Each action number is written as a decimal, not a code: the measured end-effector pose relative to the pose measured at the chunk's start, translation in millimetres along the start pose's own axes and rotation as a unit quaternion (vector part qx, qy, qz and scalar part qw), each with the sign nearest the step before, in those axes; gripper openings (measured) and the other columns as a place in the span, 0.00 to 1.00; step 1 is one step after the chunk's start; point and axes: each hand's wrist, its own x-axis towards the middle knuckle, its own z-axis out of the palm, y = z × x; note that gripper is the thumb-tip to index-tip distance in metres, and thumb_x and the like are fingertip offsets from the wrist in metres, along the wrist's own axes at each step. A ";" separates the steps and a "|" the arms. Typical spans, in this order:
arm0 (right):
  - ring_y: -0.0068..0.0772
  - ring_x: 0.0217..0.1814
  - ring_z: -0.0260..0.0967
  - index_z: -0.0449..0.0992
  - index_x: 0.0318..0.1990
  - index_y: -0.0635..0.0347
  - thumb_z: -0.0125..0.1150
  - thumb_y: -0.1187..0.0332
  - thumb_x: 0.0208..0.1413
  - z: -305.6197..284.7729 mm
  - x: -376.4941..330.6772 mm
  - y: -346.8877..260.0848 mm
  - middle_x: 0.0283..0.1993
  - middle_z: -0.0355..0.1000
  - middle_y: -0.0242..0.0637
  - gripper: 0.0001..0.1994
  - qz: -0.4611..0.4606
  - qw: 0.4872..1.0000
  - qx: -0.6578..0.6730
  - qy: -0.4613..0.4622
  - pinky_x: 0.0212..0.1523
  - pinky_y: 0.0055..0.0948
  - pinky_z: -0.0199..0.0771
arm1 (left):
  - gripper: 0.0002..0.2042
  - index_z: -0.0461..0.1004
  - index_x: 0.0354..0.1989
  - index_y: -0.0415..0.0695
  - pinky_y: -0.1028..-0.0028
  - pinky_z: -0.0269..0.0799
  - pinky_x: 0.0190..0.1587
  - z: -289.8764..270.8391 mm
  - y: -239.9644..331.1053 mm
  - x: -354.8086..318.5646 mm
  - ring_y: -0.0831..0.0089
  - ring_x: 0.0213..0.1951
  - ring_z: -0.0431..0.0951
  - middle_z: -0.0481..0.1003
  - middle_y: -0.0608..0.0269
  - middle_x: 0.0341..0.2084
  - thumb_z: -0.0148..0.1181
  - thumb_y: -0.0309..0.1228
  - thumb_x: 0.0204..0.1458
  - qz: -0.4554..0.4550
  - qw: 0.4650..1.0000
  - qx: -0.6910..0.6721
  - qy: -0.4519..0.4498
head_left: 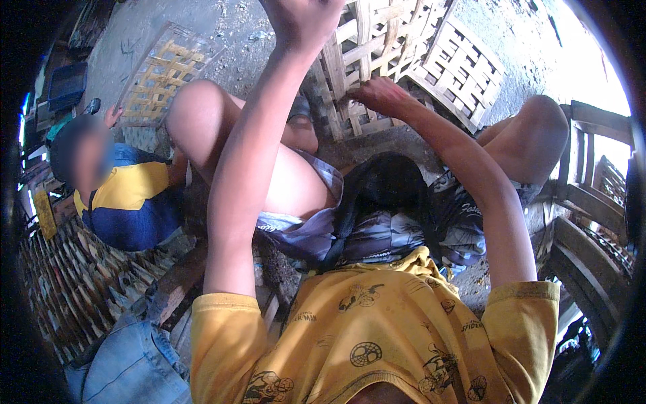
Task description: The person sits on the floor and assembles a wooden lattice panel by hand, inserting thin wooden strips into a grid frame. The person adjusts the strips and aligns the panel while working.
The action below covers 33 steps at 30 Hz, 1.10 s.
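Observation:
I sit with both knees up, and a woven bamboo lattice panel (377,47) stands on the ground between them. My left hand (299,20) is raised high at the top edge of the view, close to the upper left of the panel; its fingers run out of the picture. My right hand (380,94) rests on the lower part of the panel, with its fingers curled around a bamboo strip. My yellow printed shirt fills the lower middle.
A person in a blue and yellow shirt (128,195) crouches at my left beside another woven lattice (158,74) lying on the ground. A woven mat (74,283) covers the lower left. Wooden furniture (592,202) stands at the right.

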 end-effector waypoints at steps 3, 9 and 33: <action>0.52 0.28 0.78 0.81 0.50 0.45 0.59 0.69 0.60 2.4 -7.4 -6.3 0.27 0.78 0.45 0.13 0.046 0.998 0.029 0.026 0.29 0.46 0.79 | 0.14 0.73 0.48 0.30 0.73 0.80 0.34 -1.6 -1.4 1.8 0.71 0.32 0.82 0.79 0.56 0.32 0.61 0.29 0.62 0.024 1.000 0.020 0.005; 0.55 0.29 0.78 0.82 0.46 0.50 0.60 0.66 0.59 2.0 -10.1 -0.9 0.27 0.78 0.48 0.10 0.104 0.990 0.076 0.065 0.31 0.49 0.78 | 0.13 0.74 0.45 0.32 0.70 0.76 0.35 -5.0 -7.4 3.1 0.70 0.33 0.80 0.79 0.56 0.31 0.63 0.32 0.61 0.091 0.991 0.101 0.005; 0.65 0.43 0.74 0.68 0.41 0.70 0.48 0.71 0.62 38.4 -18.6 0.1 0.34 0.72 0.60 0.09 0.131 0.959 0.248 -0.047 0.42 0.56 0.71 | 0.13 0.76 0.46 0.32 0.76 0.75 0.37 -7.6 -15.1 5.6 0.78 0.35 0.78 0.79 0.62 0.35 0.64 0.30 0.61 -0.019 0.998 0.043 0.044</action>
